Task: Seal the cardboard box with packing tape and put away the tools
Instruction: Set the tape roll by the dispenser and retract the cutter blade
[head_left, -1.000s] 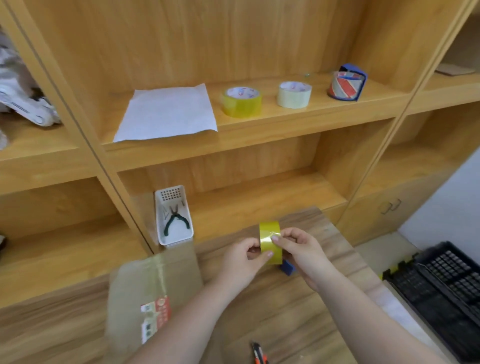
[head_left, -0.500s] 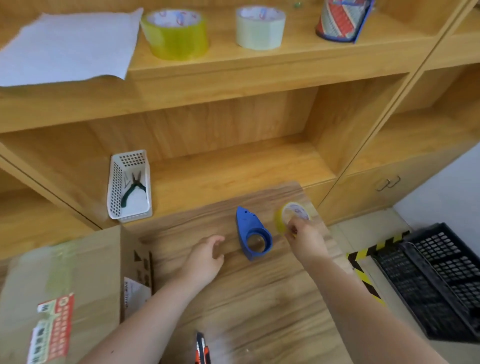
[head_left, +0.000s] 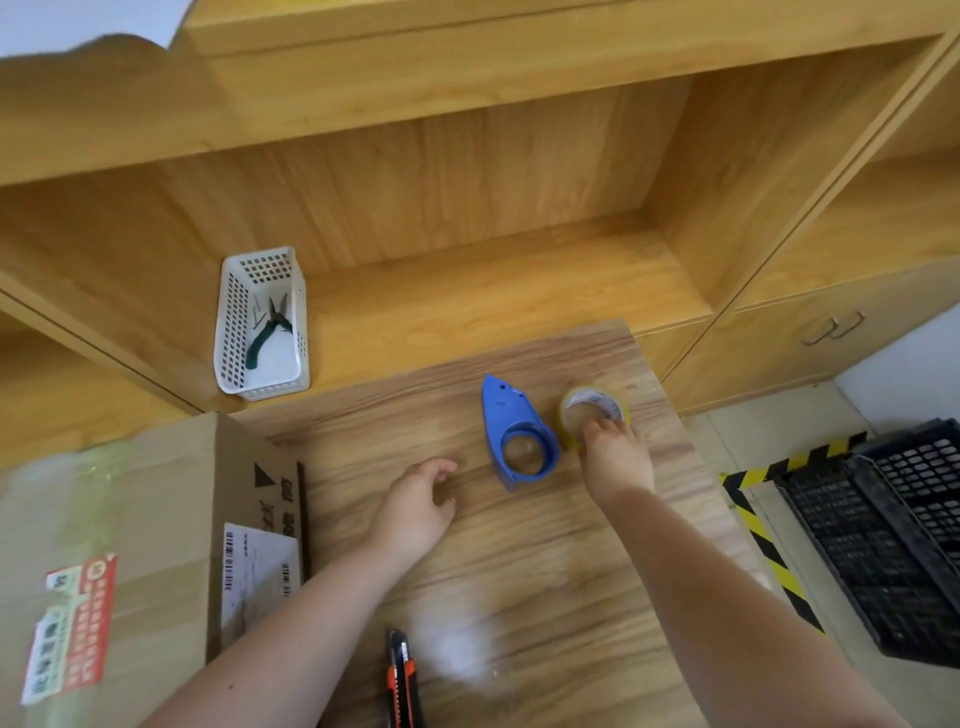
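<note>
A yellow roll of packing tape lies flat on the wooden table, and my right hand grips its near rim with the fingertips. Just left of it lies a blue tape dispenser, flat and with no roll in it. My left hand hovers over the table left of the dispenser, fingers loosely curled and holding nothing. The cardboard box stands at the left, with tape along its top and labels on it. An orange and black utility knife lies at the table's near edge.
A white slotted basket holding pliers sits on the low shelf behind the table. Wooden shelving fills the back. A black plastic crate stands on the floor at the right, beside yellow and black floor tape.
Both hands held the tape roll up a second ago. The right hand has since lowered it to the table beside the dispenser, the left hand let go, and my view tilted downward.
</note>
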